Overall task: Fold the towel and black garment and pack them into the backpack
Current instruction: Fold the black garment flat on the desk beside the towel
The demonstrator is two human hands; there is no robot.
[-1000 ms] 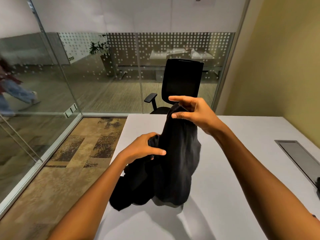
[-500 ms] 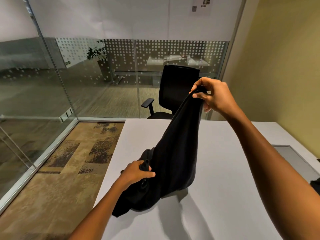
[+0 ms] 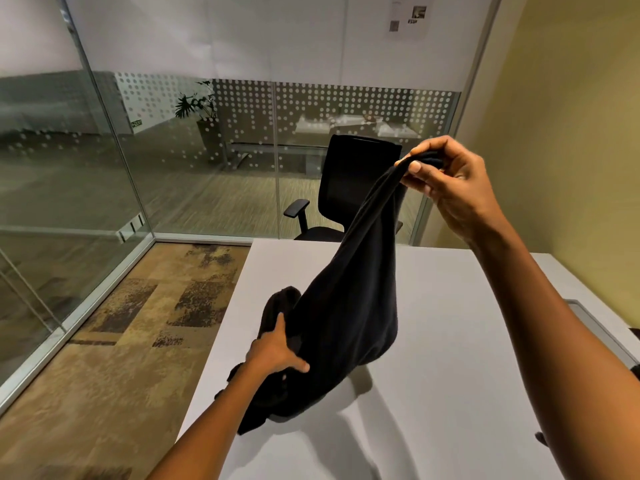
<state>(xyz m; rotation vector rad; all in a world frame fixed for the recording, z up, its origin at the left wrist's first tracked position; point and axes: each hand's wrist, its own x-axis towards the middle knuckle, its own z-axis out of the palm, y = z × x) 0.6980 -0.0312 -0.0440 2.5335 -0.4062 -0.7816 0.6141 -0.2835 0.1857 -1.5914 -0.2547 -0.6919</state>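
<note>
Black garment (image 3: 349,306) held up, no container in view.
Your right hand (image 3: 450,188) pinches its top; left hand (image 3: 277,348) grips bunched fabric nr worktop's (image 3: 450,393) left edge.

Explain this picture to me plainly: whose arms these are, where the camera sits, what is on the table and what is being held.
No machine here: these are a person's two bare arms, filmed by a wide-angle camera worn on their head, looking forward and down. The right hand pinches one end of a black garment and holds it high. The left hand has a grip on a bunched lower part, near the left edge of the white table. The garment hangs stretched between the two hands, and its lowest part seems to rest on the table. Beyond the table stands a black office chair before a glass wall. No towel or backpack is clearly visible in this view.
</note>
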